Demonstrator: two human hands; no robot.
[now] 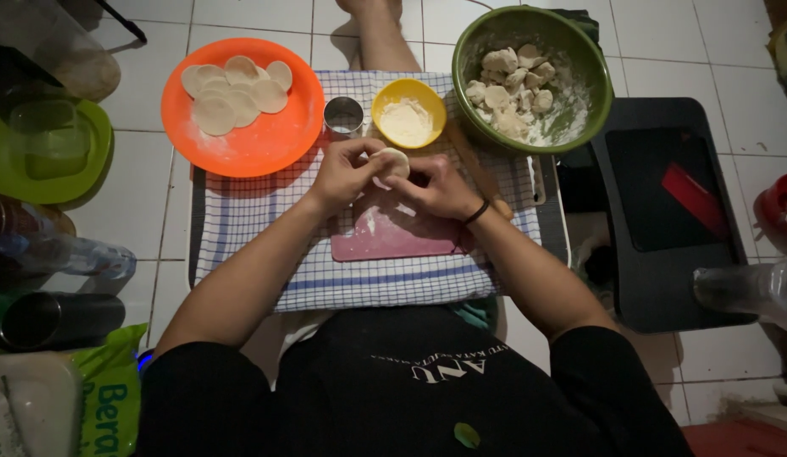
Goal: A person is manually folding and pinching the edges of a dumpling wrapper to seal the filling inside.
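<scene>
Left hand: the left hand curls its fingers around the near-left edge of a small round dough disc, pinching it from that side.
Right hand: the right hand, with a dark band at the wrist, pinches the same disc from the right; fingertips of both hands meet on it.
Dough disc: pale and flat, held just above the far end of the pink board, in front of the yellow bowl.
Cloth: a blue-checked cloth lies under the board.
Orange plate: the orange plate holds a pile of finished flat rounds.
Metal ring: a round cutter stands between plate and yellow bowl.
Yellow bowl: the yellow bowl holds white flour.
Green bowl: the green bowl holds floured dough lumps.
Rolling pin: a wooden rolling pin lies just right of the hands.
</scene>
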